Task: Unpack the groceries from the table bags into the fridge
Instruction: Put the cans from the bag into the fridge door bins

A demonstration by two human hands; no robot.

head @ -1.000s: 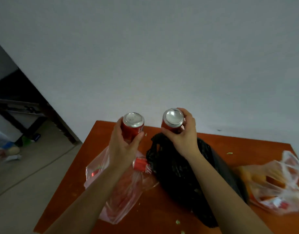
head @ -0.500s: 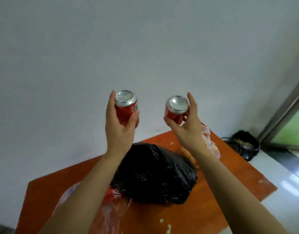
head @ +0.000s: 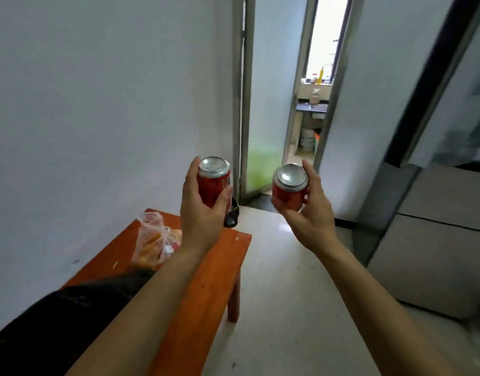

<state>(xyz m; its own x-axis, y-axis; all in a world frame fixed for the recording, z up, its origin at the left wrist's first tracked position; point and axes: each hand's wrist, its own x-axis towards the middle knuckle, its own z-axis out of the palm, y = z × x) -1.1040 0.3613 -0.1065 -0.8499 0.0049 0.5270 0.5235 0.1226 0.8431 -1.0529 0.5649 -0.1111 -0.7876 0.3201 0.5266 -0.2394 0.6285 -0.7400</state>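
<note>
L hand point(head: 203, 213) fingers curled round red can point(head: 213, 183); R hand point(head: 312, 213) fingers grip 2nd red can point(head: 289, 187). Both above bench point(head: 206, 280) edge/floor.

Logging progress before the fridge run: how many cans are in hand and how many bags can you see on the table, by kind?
Red cans: 2, left can in the left hand, right can in the right hand
Clear plastic bag on the table: 1
Black bag on the table: 1
Total: 4
</note>
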